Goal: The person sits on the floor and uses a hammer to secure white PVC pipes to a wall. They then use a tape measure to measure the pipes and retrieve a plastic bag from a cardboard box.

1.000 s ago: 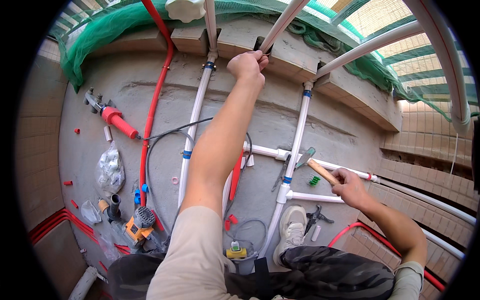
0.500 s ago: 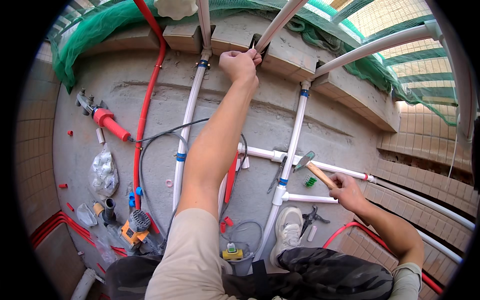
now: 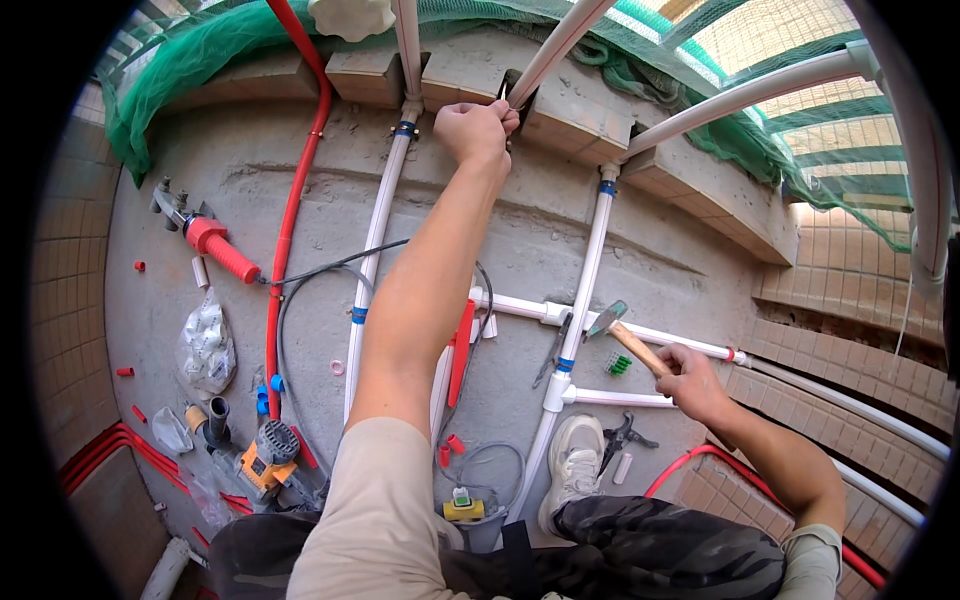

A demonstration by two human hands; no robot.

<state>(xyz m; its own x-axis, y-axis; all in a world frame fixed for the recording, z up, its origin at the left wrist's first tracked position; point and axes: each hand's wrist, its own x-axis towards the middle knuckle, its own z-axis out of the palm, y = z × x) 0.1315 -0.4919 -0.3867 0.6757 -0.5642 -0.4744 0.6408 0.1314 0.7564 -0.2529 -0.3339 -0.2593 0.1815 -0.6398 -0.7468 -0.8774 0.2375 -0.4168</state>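
My left hand [image 3: 474, 135] is stretched far forward, with its fingertips pinched at a notch in the ledge of concrete blocks [image 3: 575, 115]. A slanting white pipe [image 3: 562, 48] comes down into that notch beside the fingers. What the pinch holds is too small and covered to make out. Lower on the right, my right hand [image 3: 695, 382] grips the wooden handle of a hammer [image 3: 640, 347], whose metal head points up and left, close to a white pipe run [image 3: 650, 336]. Some green plastic pieces [image 3: 619, 365] lie just below the hammer head.
On the left lie a red-handled angle grinder [image 3: 218, 247], a bag of white fittings [image 3: 207, 345] and a yellow power tool [image 3: 269, 455]. A red pipe [image 3: 288, 220] and several white pipes cross the floor. Black pliers [image 3: 627, 436] lie by my shoe [image 3: 575, 465]. Green netting [image 3: 190, 75] hangs behind.
My left hand has shifted slightly left, its fingers still pinched. The hammer and my right hand have moved a few pixels left at most.
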